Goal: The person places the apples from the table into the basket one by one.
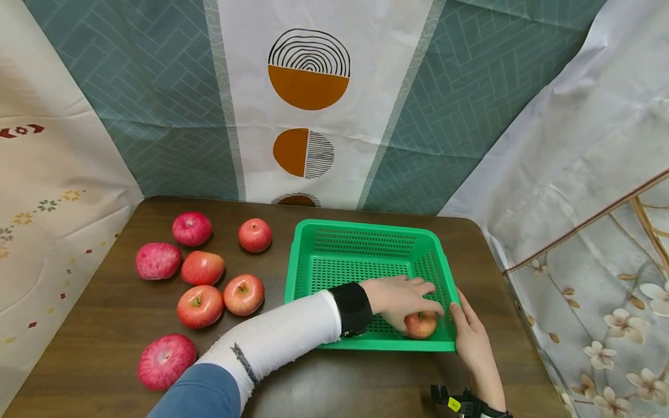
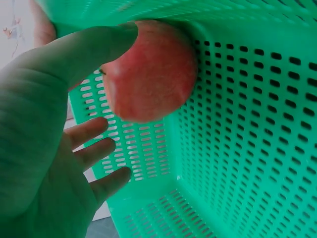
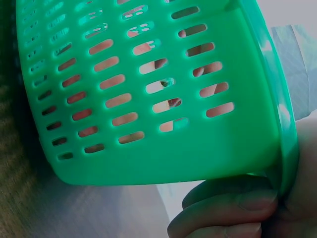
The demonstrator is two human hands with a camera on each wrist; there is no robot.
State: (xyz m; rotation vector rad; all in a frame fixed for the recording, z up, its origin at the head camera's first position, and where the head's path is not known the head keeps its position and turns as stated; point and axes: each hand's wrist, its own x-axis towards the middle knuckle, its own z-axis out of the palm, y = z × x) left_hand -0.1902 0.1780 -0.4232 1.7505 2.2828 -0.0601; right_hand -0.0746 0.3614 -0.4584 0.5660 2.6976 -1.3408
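Observation:
A green plastic basket (image 1: 366, 225) with slotted walls stands on the right half of the table. My left hand (image 1: 402, 296) reaches down inside it, above a red apple (image 1: 420, 326) in the near right corner. In the left wrist view the thumb lies over the edge of that apple (image 2: 153, 74), while three fingers are spread apart from it; firm contact cannot be made out. My right hand (image 1: 470, 337) grips the basket's right rim, its fingers curled beneath the lip in the right wrist view.
Left of the basket lie several red apples, among them one at the back (image 1: 255, 235) and one with its stem up (image 1: 244, 295). Several darker pink fruits, such as one near the front (image 1: 167, 361), lie farther left. A patterned cloth (image 1: 308, 157) hangs behind the table (image 1: 313, 383).

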